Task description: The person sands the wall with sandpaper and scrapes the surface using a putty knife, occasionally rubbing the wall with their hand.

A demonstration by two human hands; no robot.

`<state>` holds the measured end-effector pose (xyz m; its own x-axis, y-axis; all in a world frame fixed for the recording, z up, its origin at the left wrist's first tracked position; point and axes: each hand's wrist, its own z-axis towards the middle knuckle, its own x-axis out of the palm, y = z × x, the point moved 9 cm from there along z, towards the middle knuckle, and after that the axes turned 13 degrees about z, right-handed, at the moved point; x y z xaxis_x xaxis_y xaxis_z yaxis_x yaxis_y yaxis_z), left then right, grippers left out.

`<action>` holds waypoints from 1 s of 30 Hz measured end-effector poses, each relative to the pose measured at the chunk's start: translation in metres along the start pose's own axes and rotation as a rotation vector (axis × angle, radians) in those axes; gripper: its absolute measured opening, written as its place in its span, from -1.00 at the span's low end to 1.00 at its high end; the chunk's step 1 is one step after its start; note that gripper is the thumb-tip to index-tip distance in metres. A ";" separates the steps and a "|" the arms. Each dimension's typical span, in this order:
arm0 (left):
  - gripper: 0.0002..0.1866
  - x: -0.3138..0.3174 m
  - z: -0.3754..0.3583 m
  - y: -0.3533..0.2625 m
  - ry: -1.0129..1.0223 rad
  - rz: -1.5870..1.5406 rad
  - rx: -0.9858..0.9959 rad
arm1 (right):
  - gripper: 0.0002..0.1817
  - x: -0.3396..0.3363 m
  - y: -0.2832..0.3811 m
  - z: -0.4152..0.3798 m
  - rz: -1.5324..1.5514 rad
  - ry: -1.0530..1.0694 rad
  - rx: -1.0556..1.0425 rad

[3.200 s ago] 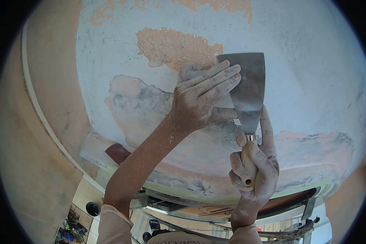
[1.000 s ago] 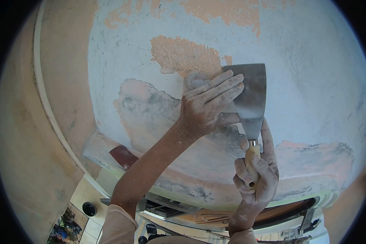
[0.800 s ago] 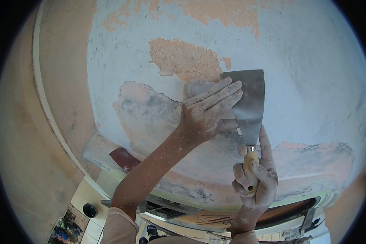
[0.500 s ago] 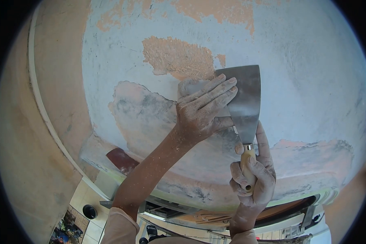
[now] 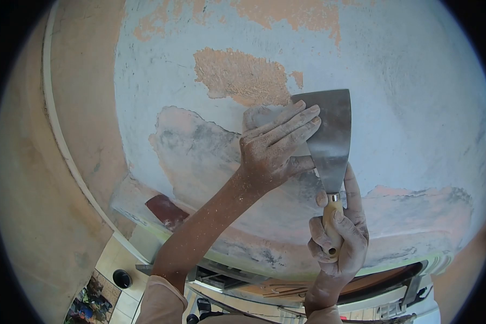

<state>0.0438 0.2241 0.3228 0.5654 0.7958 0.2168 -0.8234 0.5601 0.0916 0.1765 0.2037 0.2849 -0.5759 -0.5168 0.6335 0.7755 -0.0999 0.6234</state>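
My right hand (image 5: pixel 343 235) is wrapped round the pale wooden handle of a wide putty knife (image 5: pixel 335 137), its index finger stretched up along the blade's edge. The metal blade points up and lies over the white-and-peach patched surface (image 5: pixel 405 124). My left hand (image 5: pixel 275 143) reaches across from the left with its fingers stretched out, fingertips lying on the left part of the blade. Its thumb points toward the blade's lower left edge, and the little finger is bent back. Whitish dust coats both hands.
A dark red piece, like sandpaper (image 5: pixel 166 211), lies on the surface by my left forearm. Left of it runs a pale raised strip (image 5: pixel 65 146). Below are a black bucket (image 5: pixel 122 278) on tiles, a dark curved opening (image 5: pixel 383 283) and a cluttered heap (image 5: pixel 89 302).
The whole view has shifted slightly, so everything appears a little farther right. Both hands and the putty knife keep nearly the same place on the surface.
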 end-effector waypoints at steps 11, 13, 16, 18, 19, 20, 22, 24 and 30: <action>-0.51 0.001 0.004 0.011 -0.104 -0.062 -0.071 | -0.28 0.010 0.000 0.005 -0.074 -0.037 0.027; -0.52 0.000 -0.002 0.000 -0.019 -0.026 -0.060 | -0.28 -0.003 -0.001 -0.003 -0.033 0.015 0.014; -0.52 0.000 -0.007 0.002 -0.021 -0.027 -0.058 | -0.28 -0.005 -0.004 -0.003 0.004 0.025 0.004; -0.51 0.002 -0.007 0.006 -0.046 -0.034 -0.067 | -0.29 -0.001 -0.004 -0.002 -0.007 -0.007 0.004; -0.51 0.001 -0.004 0.008 -0.058 -0.028 -0.070 | -0.30 0.005 -0.003 0.000 -0.030 -0.021 0.005; -0.50 0.000 -0.001 0.010 -0.071 -0.021 -0.071 | -0.31 0.007 -0.003 0.001 -0.051 -0.032 0.005; -0.49 -0.001 -0.010 -0.005 0.048 0.017 -0.064 | -0.29 -0.011 -0.005 -0.010 -0.050 -0.039 0.005; -0.49 -0.002 -0.010 -0.002 0.045 0.013 -0.080 | -0.27 -0.011 -0.008 -0.006 -0.046 -0.010 0.014; -0.50 0.001 -0.009 0.007 0.003 -0.050 -0.095 | -0.27 -0.002 -0.011 -0.004 0.004 -0.009 0.012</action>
<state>0.0390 0.2304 0.3150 0.6063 0.7667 0.2112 -0.7856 0.6186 0.0095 0.1700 0.2025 0.2747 -0.5754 -0.5093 0.6399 0.7744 -0.0876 0.6266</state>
